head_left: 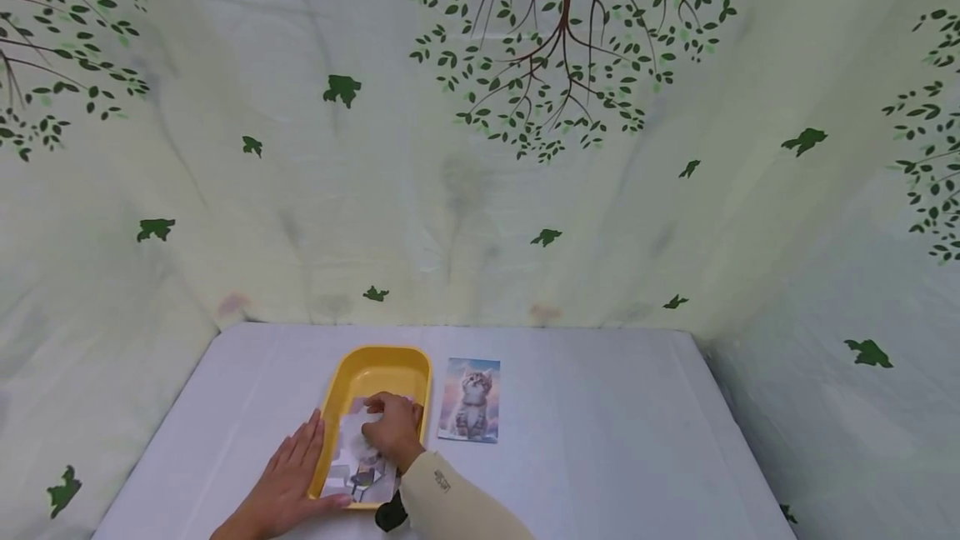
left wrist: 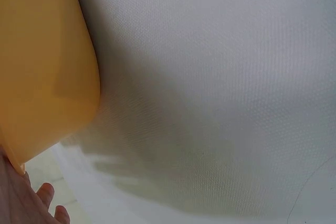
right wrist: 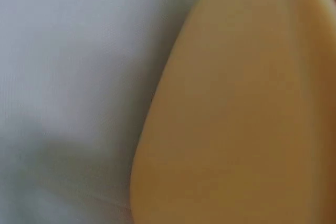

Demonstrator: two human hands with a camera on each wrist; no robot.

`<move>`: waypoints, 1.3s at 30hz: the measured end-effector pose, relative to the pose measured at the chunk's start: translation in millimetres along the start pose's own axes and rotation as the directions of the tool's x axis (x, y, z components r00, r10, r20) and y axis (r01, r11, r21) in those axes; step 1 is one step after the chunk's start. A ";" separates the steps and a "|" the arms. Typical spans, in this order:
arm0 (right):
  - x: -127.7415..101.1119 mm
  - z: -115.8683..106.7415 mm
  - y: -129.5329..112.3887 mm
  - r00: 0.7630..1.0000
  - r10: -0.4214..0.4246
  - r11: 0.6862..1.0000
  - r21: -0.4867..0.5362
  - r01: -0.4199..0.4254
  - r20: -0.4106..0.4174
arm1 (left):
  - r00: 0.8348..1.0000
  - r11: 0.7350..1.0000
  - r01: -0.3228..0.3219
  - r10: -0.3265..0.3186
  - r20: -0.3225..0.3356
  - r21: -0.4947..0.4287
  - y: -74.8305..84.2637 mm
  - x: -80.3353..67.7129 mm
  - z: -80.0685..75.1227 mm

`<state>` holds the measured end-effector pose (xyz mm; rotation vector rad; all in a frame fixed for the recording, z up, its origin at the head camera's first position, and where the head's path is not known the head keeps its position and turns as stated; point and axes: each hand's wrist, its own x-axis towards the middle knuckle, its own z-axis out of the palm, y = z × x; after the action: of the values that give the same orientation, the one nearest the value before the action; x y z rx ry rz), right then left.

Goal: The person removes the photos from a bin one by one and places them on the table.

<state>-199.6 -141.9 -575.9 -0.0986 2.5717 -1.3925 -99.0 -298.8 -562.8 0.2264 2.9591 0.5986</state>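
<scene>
A yellow tray (head_left: 375, 354) sits on the white table, with several cut picture pieces (head_left: 358, 467) heaped in its near half. My left hand (head_left: 288, 473) lies flat with straight fingers along the tray's left outer wall, thumb at the near rim. My right hand (head_left: 392, 427) is inside the tray, its fingers curled down onto a pale piece on top of the heap. The left wrist view shows the tray's wall (left wrist: 42, 77) and my fingertips (left wrist: 46, 195). Only the tray (right wrist: 236, 119) and white cloth appear in the right wrist view.
A cat picture card (head_left: 471, 400) lies flat just right of the tray. The white tablecloth (head_left: 600, 423) stretches to the right and back. A leaf-printed curtain (head_left: 480, 190) closes off the back and both sides.
</scene>
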 end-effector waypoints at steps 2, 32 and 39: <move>-0.9 -0.7 -1.5 1.000 -0.003 0.997 0.075 0.003 -0.003 | 0.999 1.000 -0.024 0.025 -0.023 0.015 -0.5 -0.6 0.5; -4.6 -8.8 -5.5 0.989 -0.102 0.966 0.248 0.073 0.106 | 0.998 0.998 -0.044 0.046 -0.041 0.053 -0.4 -2.2 -0.2; -5.9 -15.9 -7.8 0.985 -0.132 0.979 0.171 0.112 0.107 | 0.999 0.999 -0.029 0.030 -0.022 0.016 1.3 -1.6 -2.8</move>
<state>-197.7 -132.2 -560.1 -0.3077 2.3809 -1.5858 -97.7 -298.9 -559.6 0.2671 2.9881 0.5859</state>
